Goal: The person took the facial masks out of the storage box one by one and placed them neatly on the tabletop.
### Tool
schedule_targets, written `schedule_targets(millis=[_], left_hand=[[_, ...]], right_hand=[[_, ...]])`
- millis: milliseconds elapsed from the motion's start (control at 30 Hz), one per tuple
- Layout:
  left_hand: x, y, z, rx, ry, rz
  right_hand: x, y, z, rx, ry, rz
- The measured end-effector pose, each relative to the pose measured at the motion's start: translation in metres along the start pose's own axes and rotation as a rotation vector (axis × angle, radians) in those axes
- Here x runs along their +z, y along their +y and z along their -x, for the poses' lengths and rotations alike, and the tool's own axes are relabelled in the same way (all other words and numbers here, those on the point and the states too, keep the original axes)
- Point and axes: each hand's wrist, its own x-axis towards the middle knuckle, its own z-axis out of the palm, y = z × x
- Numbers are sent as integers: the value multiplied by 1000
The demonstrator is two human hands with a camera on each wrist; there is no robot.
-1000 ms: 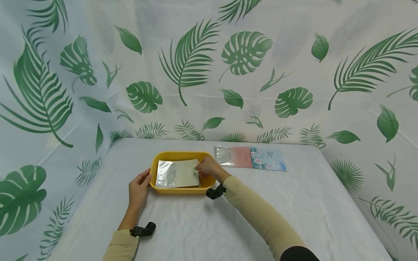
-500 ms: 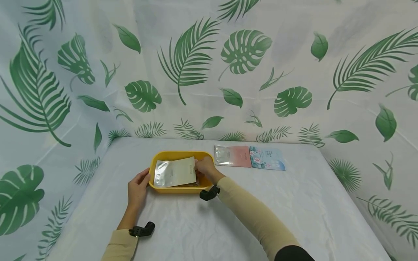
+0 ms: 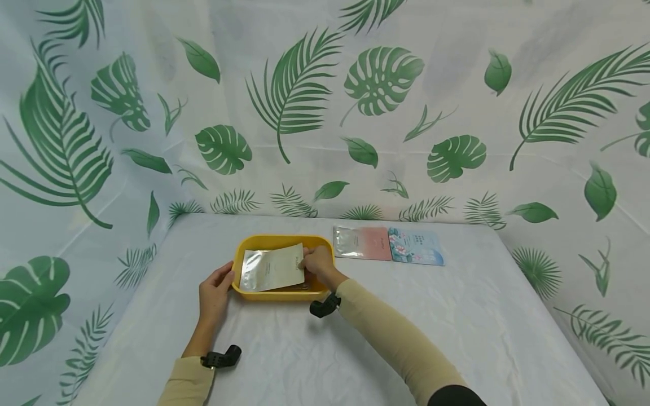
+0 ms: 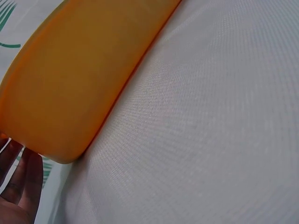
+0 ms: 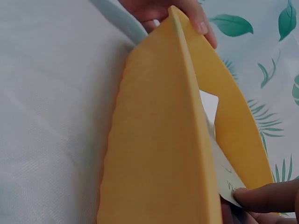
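Observation:
A yellow tray (image 3: 259, 295) sits on the cloth-covered table. Inside it lies a pale cream and silver foil face mask packet (image 3: 273, 269), its right end tilted up, with another packet's edge showing below. My right hand (image 3: 319, 264) reaches in and pinches the packet's right edge; in the right wrist view, the thumb (image 5: 266, 196) presses its printed face with fingers beneath. At the tray's left end, my left hand (image 3: 215, 290) holds the rim, one fingertip over the edge in the right wrist view. Fingers (image 4: 32, 175) reach the tray's end in the left wrist view.
Behind and right of the tray, a pink and silver packet (image 3: 363, 243) and a blue floral packet (image 3: 416, 246) lie side by side. White cloth (image 3: 284, 355) covers the table, and a leaf-patterned curtain (image 3: 315, 113) stands behind it.
The right hand has shifted slightly left, and the cream packet's right end has risen and turned a little, uncovering the edge of what lies beneath. The left hand stays at the tray's end.

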Motion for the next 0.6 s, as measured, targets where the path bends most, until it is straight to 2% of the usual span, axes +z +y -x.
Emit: schedule_targets(millis=[233, 600], left_hand=[[0, 0, 0, -9, 2, -28], [1, 0, 1, 15, 8, -1]], right_hand=[[1, -3, 3, 4, -5, -44], [-7, -4, 5, 14, -19, -128]])
